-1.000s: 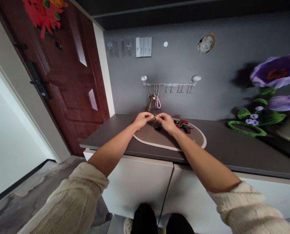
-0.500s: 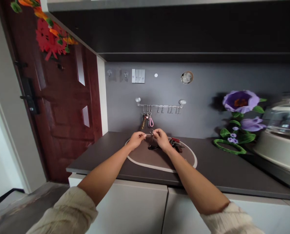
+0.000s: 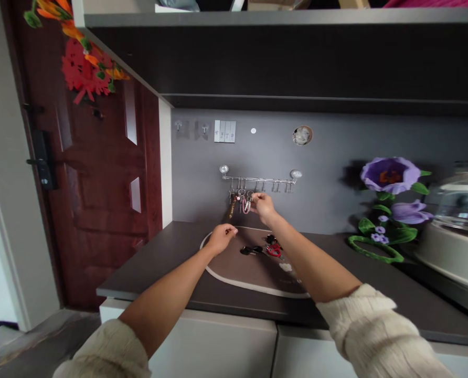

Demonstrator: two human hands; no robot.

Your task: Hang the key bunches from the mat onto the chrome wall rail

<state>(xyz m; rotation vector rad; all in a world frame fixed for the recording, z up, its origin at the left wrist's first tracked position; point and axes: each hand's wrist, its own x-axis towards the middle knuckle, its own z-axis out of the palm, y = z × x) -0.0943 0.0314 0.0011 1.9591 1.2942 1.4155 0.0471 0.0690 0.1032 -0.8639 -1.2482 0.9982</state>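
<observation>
My right hand (image 3: 264, 207) is raised to the metal hook rail (image 3: 259, 180) on the grey wall, its fingers pinched on a key ring (image 3: 250, 198) just under the hooks. Beside it on the rail hang a pink strap keychain (image 3: 244, 205) and a brown keychain (image 3: 232, 208). My left hand (image 3: 221, 238) hovers lower, over the oval brown mat (image 3: 250, 270) on the dark countertop, with fingers curled and nothing visible in them. On the mat lie a black key bunch (image 3: 248, 250) and a red-tagged key bunch (image 3: 274, 248).
A red-brown door (image 3: 96, 173) with a black handle stands at left. Purple artificial flowers (image 3: 391, 199) sit on the counter at right, beside a large lidded appliance (image 3: 454, 220). Wall switches (image 3: 224, 131) are above the rail. White cabinet fronts are below the counter.
My right hand has lifted the key ring from above the mat up to the hook rail. My left hand let go and stayed low. The camera tilted upward.
</observation>
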